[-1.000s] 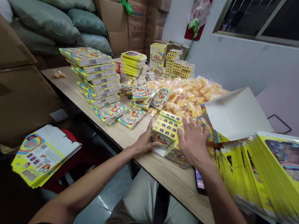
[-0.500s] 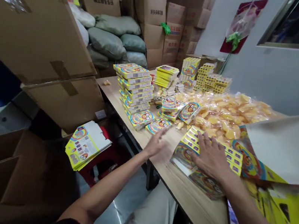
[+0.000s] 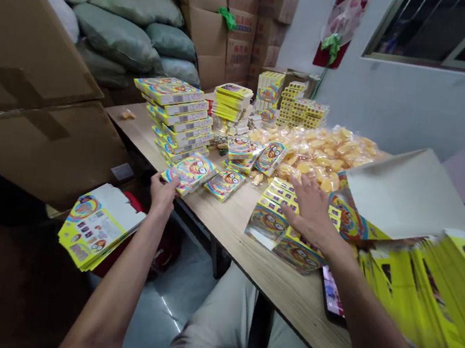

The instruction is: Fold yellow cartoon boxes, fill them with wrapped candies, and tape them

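At the table's left edge, my left hand [image 3: 163, 193] has its thumb on top of a flat yellow printed box [image 3: 192, 173] and grips its near corner. A similar flat box [image 3: 224, 185] lies just right of it, and a tall stack of these boxes [image 3: 180, 113] stands behind. My right hand [image 3: 311, 213] is open, its fingers spread over a yellow display box [image 3: 268, 227] that has rows of small packs in its top. Farther back, a few flat boxes [image 3: 242, 151] lie loosely piled, one leaning.
Wrapped yellow pieces [image 3: 325, 147] heap up on the table [image 3: 222, 237]. An open box with a white lid [image 3: 405, 195], a phone [image 3: 332, 295] and yellow card sleeves [image 3: 429, 293] lie right. Flattened cartons [image 3: 101, 224] rest on a red stool; large cardboard boxes [image 3: 24, 64] stand left.
My left hand has moved left and taken hold of the flat box beside the stack. My right hand stays spread over the display box. The view has shifted right.
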`<control>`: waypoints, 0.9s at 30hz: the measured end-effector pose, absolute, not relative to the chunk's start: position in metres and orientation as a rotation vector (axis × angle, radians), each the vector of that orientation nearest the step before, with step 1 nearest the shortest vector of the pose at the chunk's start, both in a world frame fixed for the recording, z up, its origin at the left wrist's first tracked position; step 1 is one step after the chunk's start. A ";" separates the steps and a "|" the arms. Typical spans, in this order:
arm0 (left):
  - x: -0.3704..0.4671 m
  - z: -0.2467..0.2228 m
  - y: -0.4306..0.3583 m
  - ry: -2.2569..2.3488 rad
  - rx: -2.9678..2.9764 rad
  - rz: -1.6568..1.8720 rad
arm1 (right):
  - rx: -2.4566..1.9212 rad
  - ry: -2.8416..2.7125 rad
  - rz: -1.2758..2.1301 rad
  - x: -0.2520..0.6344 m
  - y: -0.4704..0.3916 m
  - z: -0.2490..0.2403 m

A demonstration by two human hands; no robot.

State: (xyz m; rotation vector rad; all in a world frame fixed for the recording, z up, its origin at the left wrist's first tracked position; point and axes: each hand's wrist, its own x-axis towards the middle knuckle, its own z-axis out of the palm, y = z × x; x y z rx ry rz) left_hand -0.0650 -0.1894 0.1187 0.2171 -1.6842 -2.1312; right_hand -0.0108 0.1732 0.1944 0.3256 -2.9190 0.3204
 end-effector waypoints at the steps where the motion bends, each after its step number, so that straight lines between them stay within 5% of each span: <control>1: -0.054 0.121 -0.182 -1.639 0.191 -2.132 | 0.362 -2.854 0.403 -0.008 0.168 0.208; 5: -0.006 0.134 -0.129 -1.566 -0.119 -2.224 | 0.784 -2.788 0.829 -0.001 0.142 0.257; 9: 0.010 0.129 -0.084 -1.622 -0.317 -2.438 | 0.752 -2.722 0.944 0.004 0.135 0.273; 18: -0.013 0.048 -0.037 -2.097 0.089 -2.503 | 0.752 -2.868 0.169 0.038 0.151 0.225; 27: -0.020 0.047 -0.039 -2.054 0.359 -2.743 | 0.741 -2.973 -0.179 0.039 0.121 0.209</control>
